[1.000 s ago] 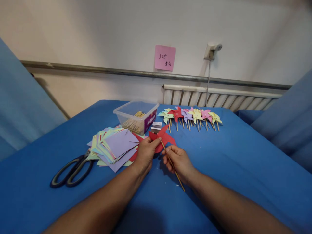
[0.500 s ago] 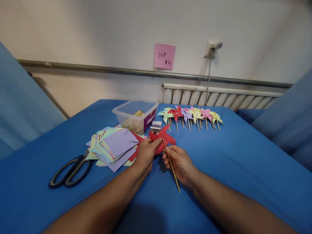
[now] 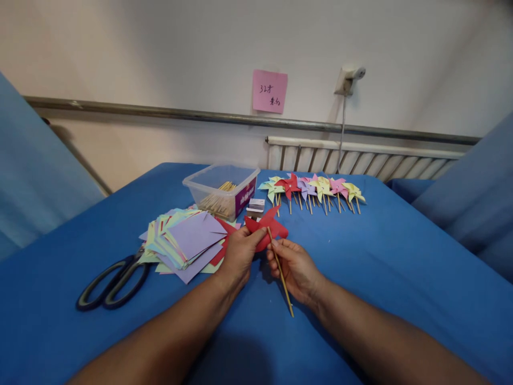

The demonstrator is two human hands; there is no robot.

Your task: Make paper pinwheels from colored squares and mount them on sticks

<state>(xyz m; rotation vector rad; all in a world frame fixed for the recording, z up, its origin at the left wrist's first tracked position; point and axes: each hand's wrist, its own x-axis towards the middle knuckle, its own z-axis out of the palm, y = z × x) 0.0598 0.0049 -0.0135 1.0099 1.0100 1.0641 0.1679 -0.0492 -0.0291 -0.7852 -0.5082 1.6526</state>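
Blue table (image 3: 385, 289) | red pinwheel (image 3: 277, 230): in front of tub (image 3: 246, 198) | left hand (image 3: 239, 254): fingers pinched on red pinwheel | right hand (image 3: 298, 270): fingers closed round stick (image 3: 286, 291) | paper stack (image 3: 192, 235): in front of tub | pinwheel row (image 3: 305, 190): right of tub

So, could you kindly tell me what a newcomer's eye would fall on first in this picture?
Probably the red paper pinwheel at the centre, held in the left hand, while the right hand grips a thin stick whose upper end is at the pinwheel. Next might come the row of colourful pinwheels towards the back of the blue table, right of the clear box. The pile of coloured paper left of the hands also stands out.
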